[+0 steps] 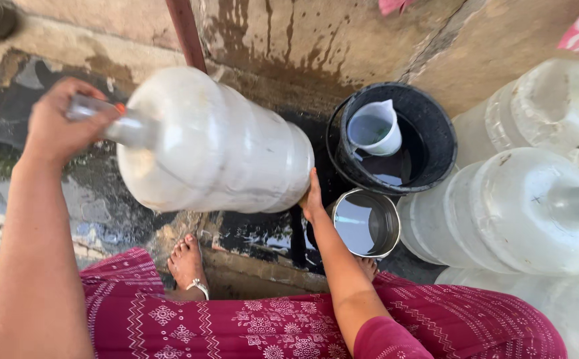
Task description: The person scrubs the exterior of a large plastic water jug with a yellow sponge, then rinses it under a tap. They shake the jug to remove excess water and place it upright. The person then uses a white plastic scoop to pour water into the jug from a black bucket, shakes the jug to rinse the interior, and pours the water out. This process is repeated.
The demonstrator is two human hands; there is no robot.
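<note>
You've got the big cloudy plastic jug (209, 143) up off the ground and lying on its side, neck to your left, base to your right, over the wet concrete floor (30, 166). Your left hand (60, 126) is wrapped shut around the narrow neck, fingers fully closed on it. Your right hand (312, 199) is flat and open, palm pressed against the base, propping rather than gripping. It looks stiff and ribbed, probably slick from the wet. I can't tell how much water is in it, so I'd judge the weight uncertain. The neck and the base rim look like the surest holds. Just beyond your right hand stand a steel pot (369, 223) and a black bucket (435, 126) with a white measuring cup (376, 129) in it.
</note>
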